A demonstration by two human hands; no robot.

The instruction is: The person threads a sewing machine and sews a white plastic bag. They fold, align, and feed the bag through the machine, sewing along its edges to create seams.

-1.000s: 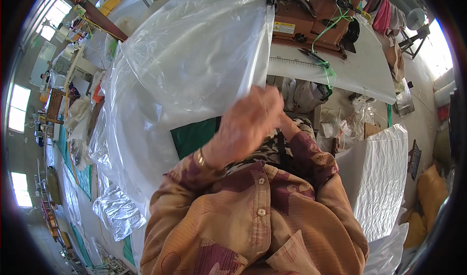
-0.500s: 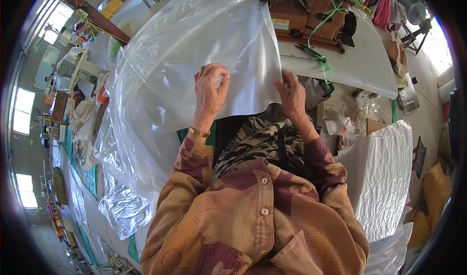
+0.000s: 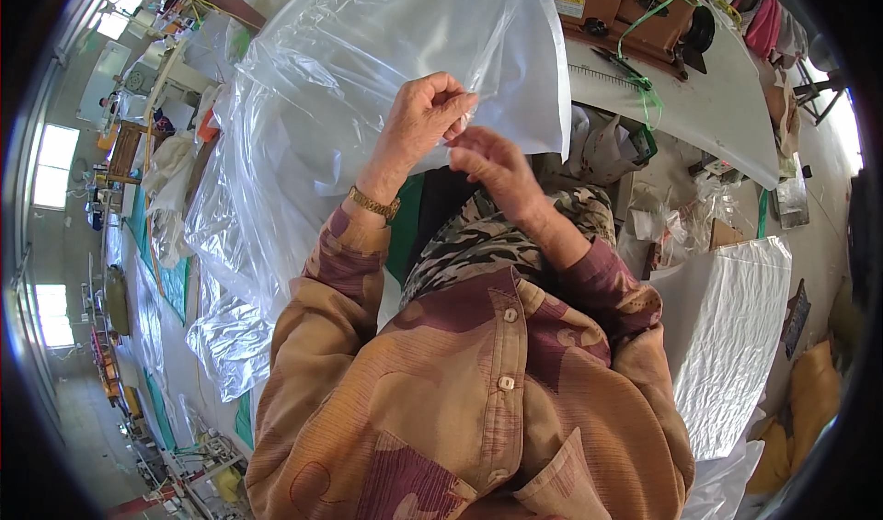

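A large translucent plastic sheet spreads over the work table and hangs down on the left. My left hand is closed in a pinch on the sheet, which gathers in creases at its fingertips. Right beside it, my right hand has its fingers curled against the left fingertips. What those right fingers hold, if anything, is hidden. Just beyond my hands, the sheet's straight right edge lies by the brown sewing machine.
On the pale table right of the sheet are a ruler strip and black thread snips tied with green string. A stack of silvery-white sheets stands at my right. Crumpled clear plastic lies behind it.
My right hand has left the sheet's right edge and moved left to meet my left hand. My left hand has shifted slightly up and right. The view has turned a little.
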